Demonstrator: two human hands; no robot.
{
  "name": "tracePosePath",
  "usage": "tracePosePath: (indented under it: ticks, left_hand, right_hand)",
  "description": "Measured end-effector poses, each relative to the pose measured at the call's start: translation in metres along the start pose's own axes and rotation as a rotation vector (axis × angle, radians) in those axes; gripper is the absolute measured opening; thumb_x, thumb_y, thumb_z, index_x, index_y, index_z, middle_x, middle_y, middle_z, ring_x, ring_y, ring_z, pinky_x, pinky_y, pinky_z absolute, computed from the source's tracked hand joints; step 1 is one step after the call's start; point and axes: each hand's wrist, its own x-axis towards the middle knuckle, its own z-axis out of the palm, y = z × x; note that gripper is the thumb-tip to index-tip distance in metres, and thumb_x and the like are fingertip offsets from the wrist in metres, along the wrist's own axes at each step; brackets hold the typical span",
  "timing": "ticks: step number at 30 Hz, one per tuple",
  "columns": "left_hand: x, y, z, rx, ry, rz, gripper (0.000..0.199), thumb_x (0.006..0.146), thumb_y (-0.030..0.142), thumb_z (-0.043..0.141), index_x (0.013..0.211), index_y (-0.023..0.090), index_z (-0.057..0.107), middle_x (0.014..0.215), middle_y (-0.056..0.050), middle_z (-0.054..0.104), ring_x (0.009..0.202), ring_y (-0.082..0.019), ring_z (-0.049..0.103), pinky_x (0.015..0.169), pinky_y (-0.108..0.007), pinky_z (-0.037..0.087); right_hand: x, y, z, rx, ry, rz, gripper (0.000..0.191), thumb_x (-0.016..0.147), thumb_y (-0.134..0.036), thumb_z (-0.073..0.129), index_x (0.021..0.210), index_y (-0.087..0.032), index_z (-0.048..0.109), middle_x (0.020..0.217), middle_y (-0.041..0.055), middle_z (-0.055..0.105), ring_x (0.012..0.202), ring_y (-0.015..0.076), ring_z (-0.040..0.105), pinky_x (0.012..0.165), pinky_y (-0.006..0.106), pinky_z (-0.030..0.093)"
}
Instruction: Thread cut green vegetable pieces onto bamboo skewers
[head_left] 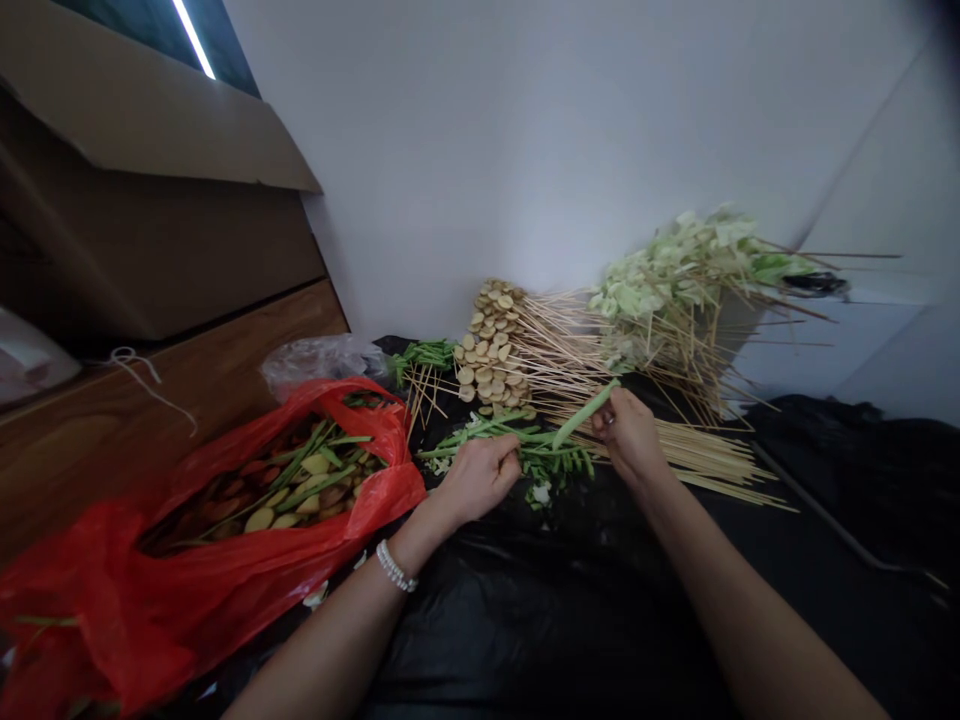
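My right hand point(634, 437) pinches one end of a long, flat green bean point(583, 416), which slants down and left from the fingertips. My left hand point(480, 478), with a beaded bracelet on its wrist, is closed; whatever its fingers hold is hidden. Between and behind both hands lies a heap of green beans point(559, 465), some long and some cut short. Bare bamboo skewers point(712, 465) lie in a bundle beside my right hand. Farther back, skewers with potato slices point(491, 370) are stacked, their sticks pointing right.
At the left, a red plastic bag point(247, 560) holds potato slices and green stalks. Skewers of pale cabbage leaves point(675, 265) are piled against the wall. Black plastic sheeting point(547, 610) covers the work surface. A cardboard box point(165, 230) stands back left, and a clear bag point(326, 362) lies behind the red one.
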Motion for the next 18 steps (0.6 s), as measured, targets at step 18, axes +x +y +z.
tracePosePath:
  ticks: [18]
  left_hand:
    - [0.000,-0.014,-0.010,-0.161,0.070,-0.076,0.033,0.089,0.024,0.037,0.072,0.017,0.064,0.064,0.001,0.059,0.062,-0.014,0.053,0.062,-0.022,0.037]
  right_hand:
    - [0.040,-0.024,-0.052,0.146,0.421,-0.088,0.026,0.089,-0.041,0.048,0.074,-0.021,0.044,0.050,-0.0094,0.049,0.035,0.0037,0.044,0.034,0.014,0.033]
